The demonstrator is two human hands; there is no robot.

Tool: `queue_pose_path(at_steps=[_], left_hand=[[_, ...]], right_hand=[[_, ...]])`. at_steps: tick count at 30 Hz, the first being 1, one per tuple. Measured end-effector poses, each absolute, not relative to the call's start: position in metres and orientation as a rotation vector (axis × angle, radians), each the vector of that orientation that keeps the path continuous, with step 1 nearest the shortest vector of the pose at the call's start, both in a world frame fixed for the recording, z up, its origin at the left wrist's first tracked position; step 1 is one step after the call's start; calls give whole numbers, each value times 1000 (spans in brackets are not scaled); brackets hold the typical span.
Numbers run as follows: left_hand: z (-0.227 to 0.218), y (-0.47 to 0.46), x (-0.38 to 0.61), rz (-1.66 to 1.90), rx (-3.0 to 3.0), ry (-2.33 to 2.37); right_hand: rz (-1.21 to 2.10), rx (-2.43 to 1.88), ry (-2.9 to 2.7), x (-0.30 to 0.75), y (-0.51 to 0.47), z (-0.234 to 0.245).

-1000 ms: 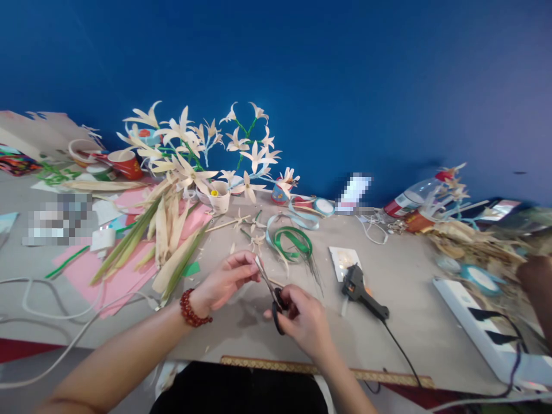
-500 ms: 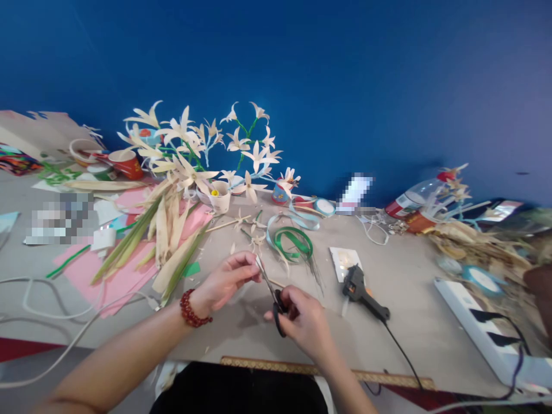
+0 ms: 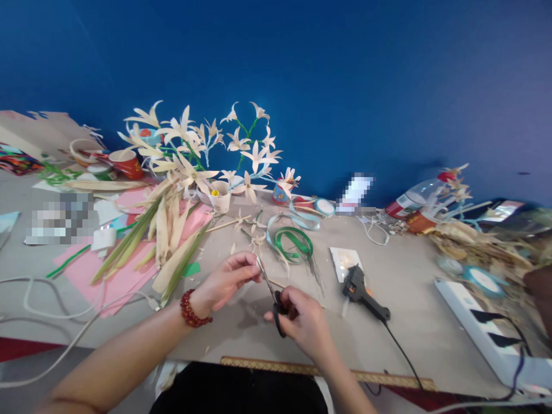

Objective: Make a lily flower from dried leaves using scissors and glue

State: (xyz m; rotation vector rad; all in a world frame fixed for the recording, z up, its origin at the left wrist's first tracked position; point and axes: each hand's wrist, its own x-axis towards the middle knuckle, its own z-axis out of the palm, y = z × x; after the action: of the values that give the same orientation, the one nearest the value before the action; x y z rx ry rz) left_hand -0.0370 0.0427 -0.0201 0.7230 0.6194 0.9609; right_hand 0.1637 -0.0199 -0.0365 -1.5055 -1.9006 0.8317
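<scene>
My right hand [image 3: 305, 317] grips black-handled scissors [image 3: 279, 313], their blades pointing up and left toward my left fingertips. My left hand [image 3: 230, 280], with a red bead bracelet [image 3: 192, 309] at its wrist, is closed in a pinch beside the blade tips. A small pale piece seems to be between those fingers, too small to name. Just beyond the hands lie small pale flowers [image 3: 257, 237] on thin stems and a coil of green ribbon [image 3: 297, 244]. Pale corn husks [image 3: 170, 230] rest on pink paper [image 3: 125, 287] to the left.
Husk flowers [image 3: 194, 172] stand in cups along the blue wall. On the right are a black glue gun [image 3: 360, 287] with its cord, a white power strip [image 3: 470, 328], a plastic bottle [image 3: 411, 195] and a heap of dry husks [image 3: 478, 244]. White cables [image 3: 56, 316] cross the left side.
</scene>
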Motion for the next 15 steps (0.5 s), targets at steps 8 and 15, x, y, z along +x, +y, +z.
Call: queue_pose_path(at_steps=[8, 15], left_hand=[[-21, 42, -37, 974, 761, 605], [-22, 41, -36, 989, 853, 622]], right_hand=[[765, -1505, -1932, 166, -20, -37], [706, -1536, -1983, 163, -20, -29]])
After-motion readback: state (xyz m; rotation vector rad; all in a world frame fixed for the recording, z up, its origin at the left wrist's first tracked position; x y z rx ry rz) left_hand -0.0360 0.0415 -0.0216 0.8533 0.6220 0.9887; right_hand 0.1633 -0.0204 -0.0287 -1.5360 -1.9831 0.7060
